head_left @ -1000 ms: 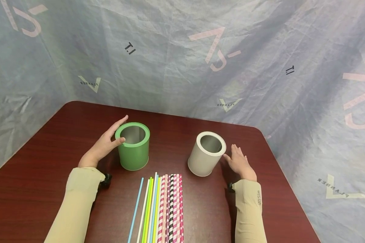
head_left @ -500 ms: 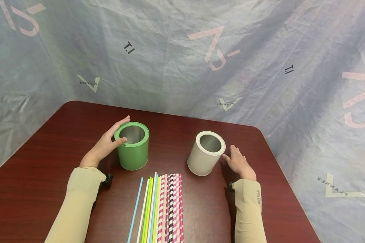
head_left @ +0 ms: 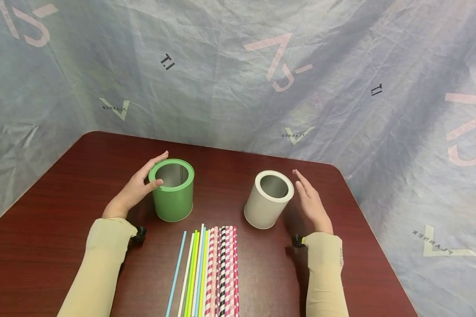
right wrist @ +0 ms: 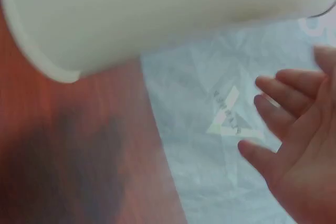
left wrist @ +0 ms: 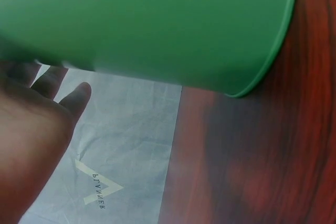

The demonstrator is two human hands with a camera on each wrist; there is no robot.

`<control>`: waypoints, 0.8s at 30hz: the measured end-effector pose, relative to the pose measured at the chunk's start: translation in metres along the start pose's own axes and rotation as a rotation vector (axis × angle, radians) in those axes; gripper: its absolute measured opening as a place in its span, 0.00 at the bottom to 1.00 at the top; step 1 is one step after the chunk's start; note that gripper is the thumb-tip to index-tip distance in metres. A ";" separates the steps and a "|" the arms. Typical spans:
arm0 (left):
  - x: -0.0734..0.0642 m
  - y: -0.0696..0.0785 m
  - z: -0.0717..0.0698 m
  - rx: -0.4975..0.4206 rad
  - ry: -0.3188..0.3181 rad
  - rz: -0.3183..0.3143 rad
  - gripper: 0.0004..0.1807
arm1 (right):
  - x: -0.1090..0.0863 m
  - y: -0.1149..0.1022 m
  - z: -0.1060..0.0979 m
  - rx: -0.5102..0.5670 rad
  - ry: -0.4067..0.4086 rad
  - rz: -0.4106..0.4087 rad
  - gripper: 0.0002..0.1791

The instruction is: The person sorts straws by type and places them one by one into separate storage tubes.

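On the table (head_left: 269, 277), the green can (head_left: 174, 205) at the spread left hand (head_left: 133, 190) and white can (head_left: 262, 210) beside the straight-fingered right hand (head_left: 312, 206) could topple onto the drinking straws (head_left: 223, 273) if nudged high.

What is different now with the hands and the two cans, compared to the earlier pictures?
The right hand has turned; its fingertips moved forward and left, beside the white can. Nothing was visibly gripped or released. The left hand at the green can, both cans and the straws stayed nearly as before.
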State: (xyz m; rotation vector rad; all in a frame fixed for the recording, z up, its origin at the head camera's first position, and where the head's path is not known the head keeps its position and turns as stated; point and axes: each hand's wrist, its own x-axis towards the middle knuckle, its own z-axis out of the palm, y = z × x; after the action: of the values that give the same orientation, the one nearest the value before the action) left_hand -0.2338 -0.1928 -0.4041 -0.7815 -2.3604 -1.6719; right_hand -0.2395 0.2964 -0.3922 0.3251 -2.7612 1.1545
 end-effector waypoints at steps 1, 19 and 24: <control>0.000 0.000 0.000 0.001 -0.001 -0.001 0.38 | -0.001 -0.003 -0.001 0.064 0.004 -0.024 0.28; 0.001 0.007 0.001 -0.002 0.006 -0.002 0.38 | -0.001 -0.013 0.004 0.333 -0.206 -0.231 0.43; 0.002 0.015 0.000 0.003 0.015 0.019 0.39 | -0.001 -0.017 0.006 0.294 -0.190 -0.222 0.45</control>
State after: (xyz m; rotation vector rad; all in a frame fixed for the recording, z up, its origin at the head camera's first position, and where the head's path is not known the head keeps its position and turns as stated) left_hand -0.2285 -0.1887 -0.3909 -0.7852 -2.3379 -1.6607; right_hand -0.2349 0.2806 -0.3843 0.7890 -2.6139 1.5374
